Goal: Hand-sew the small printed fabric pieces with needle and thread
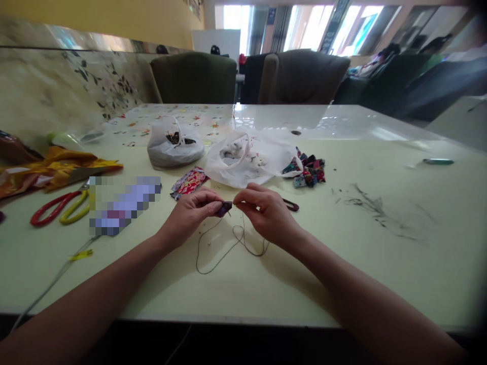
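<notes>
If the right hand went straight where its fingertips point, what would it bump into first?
Probably the dark piece pinched in the left hand; the right hand points at it, though depth is hard to judge.

Padded chairs (194, 78) stand beyond the table (228, 299), before bright windows (314, 28).

Sm. dk.-purple fabric piece (225, 208) is being pinched at its edge; thin grey-brown thread (240, 242) is looping loosely below, crossing itself.
</notes>
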Action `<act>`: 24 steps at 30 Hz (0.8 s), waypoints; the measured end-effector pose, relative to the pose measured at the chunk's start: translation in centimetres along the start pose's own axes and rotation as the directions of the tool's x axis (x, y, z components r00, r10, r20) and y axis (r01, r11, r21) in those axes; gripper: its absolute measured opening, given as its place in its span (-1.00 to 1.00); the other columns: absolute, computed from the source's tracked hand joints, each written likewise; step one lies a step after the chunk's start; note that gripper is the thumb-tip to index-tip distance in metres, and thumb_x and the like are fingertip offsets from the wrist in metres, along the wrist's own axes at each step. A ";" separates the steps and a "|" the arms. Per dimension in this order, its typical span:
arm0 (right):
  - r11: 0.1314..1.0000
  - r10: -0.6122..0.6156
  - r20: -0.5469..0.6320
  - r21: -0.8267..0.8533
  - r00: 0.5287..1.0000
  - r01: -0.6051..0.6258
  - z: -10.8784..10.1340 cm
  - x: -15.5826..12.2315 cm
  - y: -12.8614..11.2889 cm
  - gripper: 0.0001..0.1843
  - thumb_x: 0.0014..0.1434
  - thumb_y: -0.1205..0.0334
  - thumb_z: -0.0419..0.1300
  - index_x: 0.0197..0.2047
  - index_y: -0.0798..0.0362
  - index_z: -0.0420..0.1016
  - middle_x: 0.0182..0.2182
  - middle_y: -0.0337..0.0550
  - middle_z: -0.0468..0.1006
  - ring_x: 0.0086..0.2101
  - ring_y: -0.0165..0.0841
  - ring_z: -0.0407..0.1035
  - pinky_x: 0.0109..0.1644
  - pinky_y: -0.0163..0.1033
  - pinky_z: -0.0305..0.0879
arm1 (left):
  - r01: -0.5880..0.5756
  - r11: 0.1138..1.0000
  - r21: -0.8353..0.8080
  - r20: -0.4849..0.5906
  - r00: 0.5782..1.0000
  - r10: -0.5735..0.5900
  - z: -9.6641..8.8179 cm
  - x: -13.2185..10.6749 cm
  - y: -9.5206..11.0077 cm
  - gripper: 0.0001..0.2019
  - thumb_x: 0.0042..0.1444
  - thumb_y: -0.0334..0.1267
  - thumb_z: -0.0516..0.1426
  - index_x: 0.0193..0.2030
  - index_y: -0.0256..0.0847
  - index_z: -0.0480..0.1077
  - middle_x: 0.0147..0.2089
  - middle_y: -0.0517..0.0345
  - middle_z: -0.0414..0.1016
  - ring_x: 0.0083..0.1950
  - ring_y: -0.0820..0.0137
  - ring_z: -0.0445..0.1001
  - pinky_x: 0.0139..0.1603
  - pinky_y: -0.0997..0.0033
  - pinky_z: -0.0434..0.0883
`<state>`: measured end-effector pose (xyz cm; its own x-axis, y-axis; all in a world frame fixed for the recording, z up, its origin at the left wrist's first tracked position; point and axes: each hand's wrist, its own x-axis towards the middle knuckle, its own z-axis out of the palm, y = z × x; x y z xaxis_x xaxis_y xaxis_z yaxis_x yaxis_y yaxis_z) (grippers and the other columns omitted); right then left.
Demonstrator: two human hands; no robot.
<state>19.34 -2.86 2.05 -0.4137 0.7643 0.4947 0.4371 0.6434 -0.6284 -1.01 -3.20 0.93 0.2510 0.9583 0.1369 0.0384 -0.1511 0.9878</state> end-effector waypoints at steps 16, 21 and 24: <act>0.984 -0.042 0.090 0.174 0.995 0.025 0.1 0.2 0.8 -0.83 0.21 0.46 0.16 -0.33 0.09 0.56 -0.41 -0.24 0.43 -0.41 -0.47 0.32 -0.30 -0.36 0.21 | 0.001 1.000 -0.020 0.152 0.988 0.002 -0.1 0.0 0.2 -0.87 0.09 -0.23 0.26 -0.36 -0.26 0.53 -0.29 0.13 0.44 -0.33 0.44 0.48 -0.21 0.37 0.51; 0.991 -0.009 0.034 0.135 0.999 0.004 1.0 -0.2 0.5 -0.84 0.20 0.45 0.15 -0.32 0.08 0.54 -0.41 -0.24 0.41 -0.41 -0.46 0.31 -0.30 -0.35 0.19 | 0.036 0.998 -0.060 0.138 0.990 -0.027 0.2 -0.1 -0.1 -0.85 0.09 -0.21 0.26 -0.34 -0.26 0.51 -0.30 0.13 0.44 -0.31 0.42 0.49 -0.21 0.36 0.52; 0.995 0.002 0.003 0.096 1.000 -0.003 0.9 -0.1 0.4 -0.85 0.20 0.45 0.14 -0.33 0.08 0.50 -0.41 -0.22 0.41 -0.39 -0.44 0.30 -0.28 -0.34 0.18 | 0.024 0.998 -0.064 0.095 0.995 -0.018 0.2 -0.1 -0.2 -0.86 0.09 -0.22 0.26 -0.33 -0.27 0.50 -0.30 0.13 0.46 -0.31 0.43 0.49 -0.21 0.38 0.51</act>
<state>18.84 -2.72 1.13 -0.4152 0.7656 0.4914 0.3596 0.6343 -0.6844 -0.84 -3.35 0.75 0.3408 0.9335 0.1113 -0.0171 -0.1122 0.9935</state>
